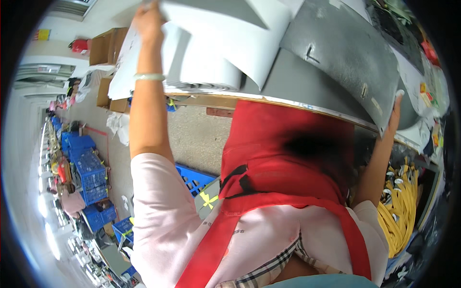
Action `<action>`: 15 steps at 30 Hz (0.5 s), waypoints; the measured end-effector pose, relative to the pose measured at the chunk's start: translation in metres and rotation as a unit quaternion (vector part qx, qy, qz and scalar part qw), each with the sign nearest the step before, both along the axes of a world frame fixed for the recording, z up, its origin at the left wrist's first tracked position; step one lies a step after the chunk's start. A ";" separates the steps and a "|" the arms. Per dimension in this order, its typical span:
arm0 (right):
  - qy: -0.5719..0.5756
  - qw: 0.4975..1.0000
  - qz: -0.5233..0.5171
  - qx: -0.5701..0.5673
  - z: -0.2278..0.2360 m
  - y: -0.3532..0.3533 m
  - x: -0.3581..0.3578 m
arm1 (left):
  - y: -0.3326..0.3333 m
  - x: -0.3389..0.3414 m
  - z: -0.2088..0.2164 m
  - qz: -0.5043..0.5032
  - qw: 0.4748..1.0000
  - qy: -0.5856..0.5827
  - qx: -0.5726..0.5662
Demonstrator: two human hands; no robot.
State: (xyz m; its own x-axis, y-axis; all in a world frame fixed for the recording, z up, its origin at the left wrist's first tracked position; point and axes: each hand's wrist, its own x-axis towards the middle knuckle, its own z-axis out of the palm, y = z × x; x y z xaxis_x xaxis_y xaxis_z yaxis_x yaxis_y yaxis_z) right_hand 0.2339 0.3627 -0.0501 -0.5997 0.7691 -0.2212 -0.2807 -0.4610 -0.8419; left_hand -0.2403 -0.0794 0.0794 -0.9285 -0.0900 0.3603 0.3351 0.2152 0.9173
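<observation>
At the far left of the table, my left hand (pixel 149 24) is closed on the edge of a white sheet (pixel 221 29) with a grey side. The sheet is lifted and curls over a white roll of material (pixel 201 72) lying along the table edge. To the right, my right hand (pixel 395 109) grips the near right corner of a worn dark grey panel (pixel 341 53) with small slots cut in it. That panel is tilted and slightly bent over a flat grey sheet (pixel 307 84) on the table. My left fingertips are partly cut off by the top of the picture.
The table edge (pixel 288 102) runs across in front of my red apron. Yellow straps (pixel 401 206) hang below the right end. Clear plastic bags (pixel 437 91) crowd the far right. Cardboard boxes (pixel 106 48) stand at the left, with blue crates (pixel 89 168) and people farther along the floor.
</observation>
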 end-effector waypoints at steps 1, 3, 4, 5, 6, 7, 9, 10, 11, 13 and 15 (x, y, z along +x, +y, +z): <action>0.019 0.999 0.029 -0.011 0.003 -0.007 -0.016 | -0.071 -0.012 0.018 0.074 0.997 0.013 -0.004; 0.008 0.999 0.025 -0.036 0.008 -0.014 -0.028 | -0.158 -0.008 0.015 0.135 0.989 0.041 0.039; 0.009 0.999 0.032 -0.038 0.007 -0.013 -0.032 | -0.193 -0.002 0.004 0.172 0.983 0.042 0.055; 0.002 0.999 0.043 -0.027 0.006 -0.012 -0.033 | -0.224 0.004 -0.010 0.197 0.980 -0.001 0.018; -0.007 0.999 0.052 -0.014 0.007 -0.011 -0.035 | -0.245 0.009 -0.027 0.220 0.974 -0.046 -0.018; -0.003 0.997 0.067 -0.024 0.005 -0.016 -0.049 | -0.277 0.020 -0.042 0.240 0.966 -0.059 -0.075; -0.054 0.997 0.057 0.001 0.023 -0.025 -0.053 | -0.278 0.023 -0.089 0.246 0.950 -0.057 -0.185; -0.061 0.997 0.049 0.004 0.024 -0.022 -0.054 | -0.278 0.019 -0.096 0.238 0.952 -0.062 -0.184; -0.064 0.996 0.066 -0.010 0.023 -0.017 -0.059 | -0.279 0.014 -0.098 0.237 0.952 -0.087 -0.174; -0.092 0.993 0.073 0.033 0.021 -0.005 -0.070 | -0.277 0.008 -0.111 0.238 0.952 -0.098 -0.165; -0.076 0.983 0.120 0.115 0.016 -0.008 -0.106 | -0.343 -0.001 -0.080 0.303 0.913 0.006 -0.273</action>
